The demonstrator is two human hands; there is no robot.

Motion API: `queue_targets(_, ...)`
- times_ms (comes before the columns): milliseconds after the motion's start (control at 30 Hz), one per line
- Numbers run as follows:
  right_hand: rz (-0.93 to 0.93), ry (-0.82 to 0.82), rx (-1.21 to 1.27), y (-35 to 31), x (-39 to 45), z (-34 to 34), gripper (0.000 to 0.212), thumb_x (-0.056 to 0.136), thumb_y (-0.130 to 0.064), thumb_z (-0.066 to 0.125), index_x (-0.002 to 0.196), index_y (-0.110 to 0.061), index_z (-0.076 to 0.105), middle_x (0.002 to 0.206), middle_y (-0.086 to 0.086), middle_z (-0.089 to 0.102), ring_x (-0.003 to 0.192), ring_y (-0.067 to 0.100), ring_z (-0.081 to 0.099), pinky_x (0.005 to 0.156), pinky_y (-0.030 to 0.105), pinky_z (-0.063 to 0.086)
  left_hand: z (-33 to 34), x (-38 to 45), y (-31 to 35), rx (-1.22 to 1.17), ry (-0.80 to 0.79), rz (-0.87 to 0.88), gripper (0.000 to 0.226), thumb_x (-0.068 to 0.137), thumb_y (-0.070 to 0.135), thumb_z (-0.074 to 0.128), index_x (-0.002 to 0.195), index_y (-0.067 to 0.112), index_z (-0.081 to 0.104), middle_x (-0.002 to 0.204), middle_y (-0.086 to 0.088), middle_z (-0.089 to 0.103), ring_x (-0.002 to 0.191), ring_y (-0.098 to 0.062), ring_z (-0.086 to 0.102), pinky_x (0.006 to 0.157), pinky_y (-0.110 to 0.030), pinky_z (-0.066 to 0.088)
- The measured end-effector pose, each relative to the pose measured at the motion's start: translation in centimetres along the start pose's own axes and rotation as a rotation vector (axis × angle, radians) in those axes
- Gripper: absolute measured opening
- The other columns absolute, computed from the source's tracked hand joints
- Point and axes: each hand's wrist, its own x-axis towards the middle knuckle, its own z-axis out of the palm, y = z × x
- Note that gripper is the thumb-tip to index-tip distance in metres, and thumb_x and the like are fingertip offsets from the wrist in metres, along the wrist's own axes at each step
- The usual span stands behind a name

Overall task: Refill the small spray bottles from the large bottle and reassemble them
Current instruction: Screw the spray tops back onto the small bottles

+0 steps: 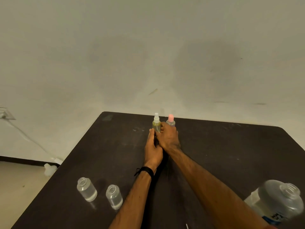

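Dark brown tabletop (pixel 222 146), far edge against a pale wall (pixel 148 47): in the head view, the only one, you reach both arms across it to two capped spray bottles standing upright side by side at the back.

Your right hand (pixel 169 138) wraps the lower body of the bottle with the pink cap (pixel 171 119), fingers curled closed around it; only the cap and shoulder show above your knuckles. Your left hand (pixel 152 147) lies against the near side of the yellowish bottle with the white sprayer (pixel 156 123), fingertips touching its base. Whether that hand has truly closed on the bottle cannot be told, since the right hand overlaps it.

Both bottles stand with their long axes vertical, straight ahead of your hands and just past your fingertips, touching or nearly touching each other. Each hand is nearest its own bottle, so any lift probably goes straight up and back toward you.

Near your left elbow stand two clear small bottles (pixel 87 189) with open necks and no sprayers, apparently waiting for tops. The large bottle (pixel 279 200) sits uncapped at your right elbow, well apart from the capped pair.
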Motion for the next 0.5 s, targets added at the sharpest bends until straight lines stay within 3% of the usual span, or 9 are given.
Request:
queue_targets(233,0.006,0.023,0.000,0.1,1.3,0.7,0.024,0.093,-0.031,0.059,0.074,-0.017,0.055,0.078,0.001,0.059,0.070,0.013,0.056,0.054,0.016,0.036,0.0,1.7,-0.2,0.053,-0.023,0.013,0.067,0.100,0.007,0.052,0.158,0.022,0.022,0.165,0.001,0.023,0.151,-0.015,0.023,0.124,-0.042,0.024)
queue_targets(300,-0.008,0.014,-0.002,0.3,1.1,0.5,0.024,0.092,-0.031,0.060,0.075,-0.014,0.058,0.073,-0.001,0.059,0.069,0.012,0.057,0.055,0.016,0.040,0.0,1.5,-0.1,0.067,-0.026,0.010,0.068,0.100,0.007,0.052,0.158,0.023,0.022,0.165,0.001,0.023,0.151,-0.015,0.023,0.124,-0.043,0.024)
queue_targets(400,-0.006,0.012,-0.010,0.6,0.7,0.4,0.023,0.089,-0.034,0.063,0.078,-0.014,0.062,0.074,0.000,0.063,0.069,0.012,0.062,0.062,0.028,0.055,0.0,0.5,0.4,0.067,-0.036,-0.015,0.069,0.101,0.007,0.052,0.159,0.022,0.019,0.165,0.003,0.022,0.151,-0.013,0.024,0.124,-0.040,0.024)
queue_targets(500,0.021,-0.005,-0.046,0.6,-0.1,-0.2,0.021,0.085,-0.034,0.068,0.078,-0.015,0.062,0.075,0.000,0.064,0.071,0.014,0.063,0.066,0.031,0.057,-0.2,-1.5,1.7,0.058,-0.067,-0.029,0.066,0.101,0.011,0.054,0.157,0.024,0.022,0.152,0.010,0.038,0.141,-0.010,0.038,0.118,-0.031,0.032)
